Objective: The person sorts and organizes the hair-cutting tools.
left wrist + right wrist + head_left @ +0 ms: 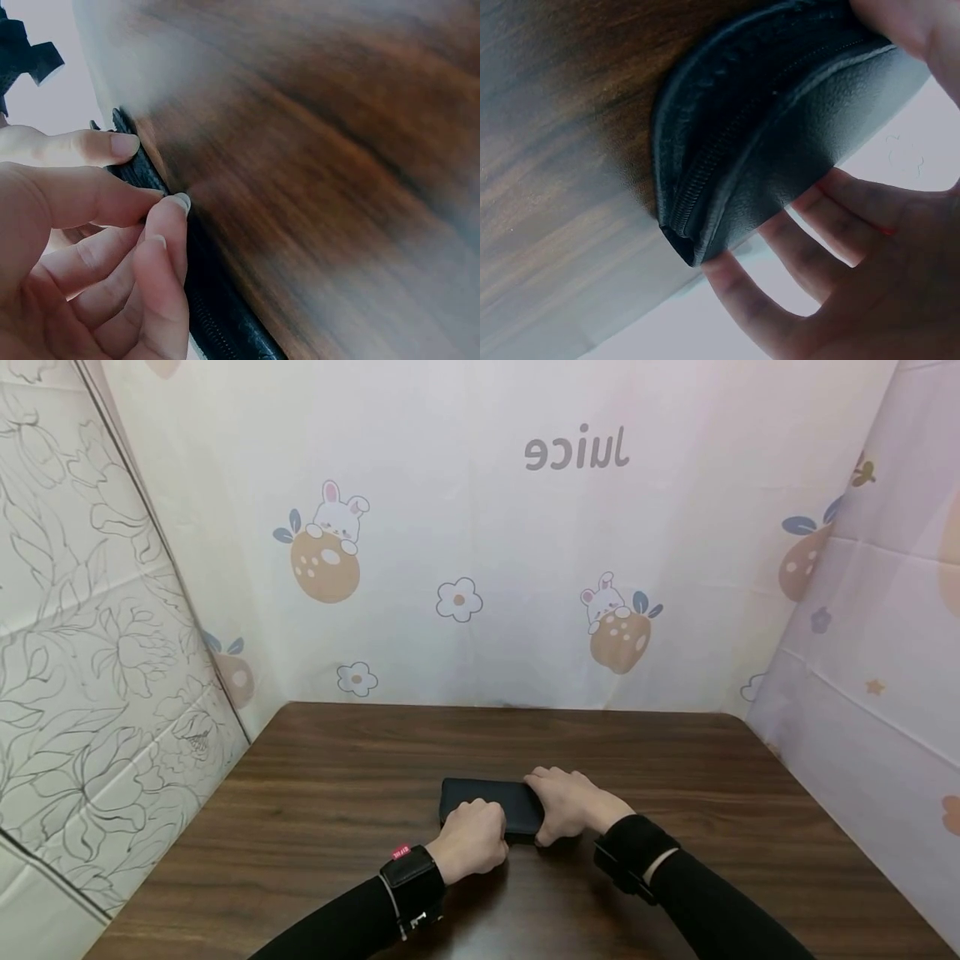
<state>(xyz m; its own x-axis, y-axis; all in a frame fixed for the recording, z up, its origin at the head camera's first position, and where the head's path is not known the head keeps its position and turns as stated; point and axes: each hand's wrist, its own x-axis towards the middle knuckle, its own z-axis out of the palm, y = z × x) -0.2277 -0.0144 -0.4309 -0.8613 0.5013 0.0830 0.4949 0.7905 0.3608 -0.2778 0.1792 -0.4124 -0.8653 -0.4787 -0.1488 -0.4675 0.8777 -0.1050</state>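
A black zip wallet (480,791) with a leathery, grained cover lies on the wooden table. My left hand (471,837) is at its near long edge. In the left wrist view, the thumb and curled fingers of that hand (90,255) pinch at the zipper side; whatever sits between the fingertips is hidden. My right hand (568,803) grips the wallet's right end, thumb on the near side and fingers on the far side. Zipper teeth (712,154) run round the rounded end in the right wrist view, where several fingers of the right hand (870,277) touch the cover.
The brown wood-grain table (337,760) extends around the wallet on all sides. Behind it hangs a pale curtain (465,527) printed with rabbits, fruit and flowers. More patterned cloth (112,635) stands at the left, and another sheet (885,693) at the right.
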